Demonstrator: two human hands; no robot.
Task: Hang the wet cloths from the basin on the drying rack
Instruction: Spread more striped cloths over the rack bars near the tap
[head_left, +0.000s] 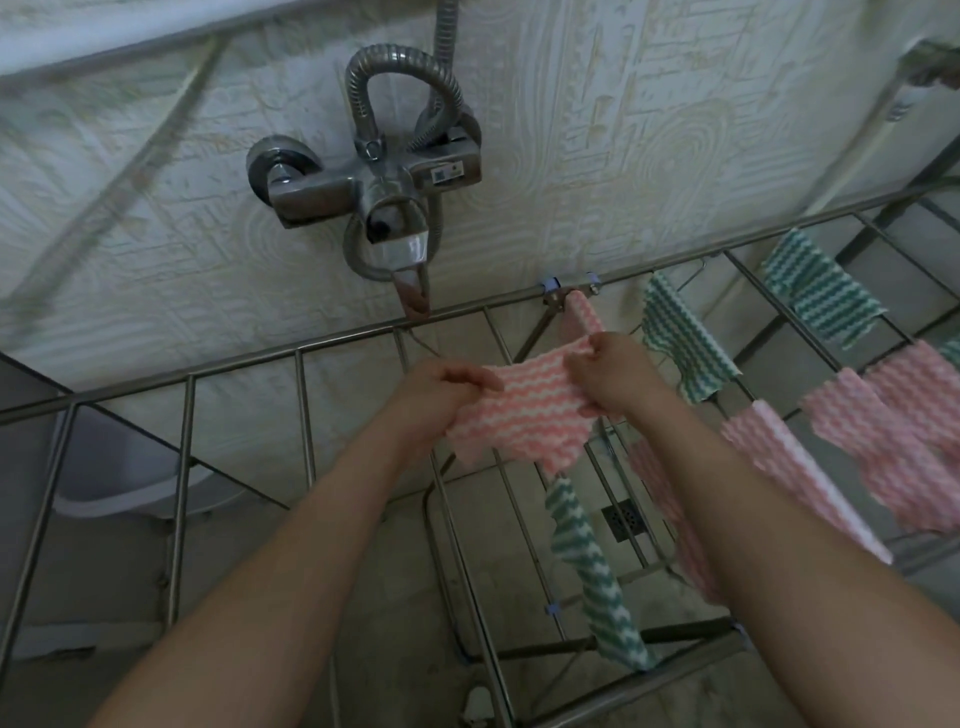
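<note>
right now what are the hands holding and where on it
Both hold one pink cloth spread over the rack: the left hand pinches its left edge, the right hand its upper right corner.

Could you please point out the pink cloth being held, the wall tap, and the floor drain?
pink cloth (524, 415), head view, middle of the stretched fabric between the hands.
wall tap (387, 195), head view, chrome mixer body.
floor drain (626, 518), head view, grate centre.

Both forearms bare, no sleeves; left hand (434, 397) and right hand (613, 376) seemingly ringless.
</note>
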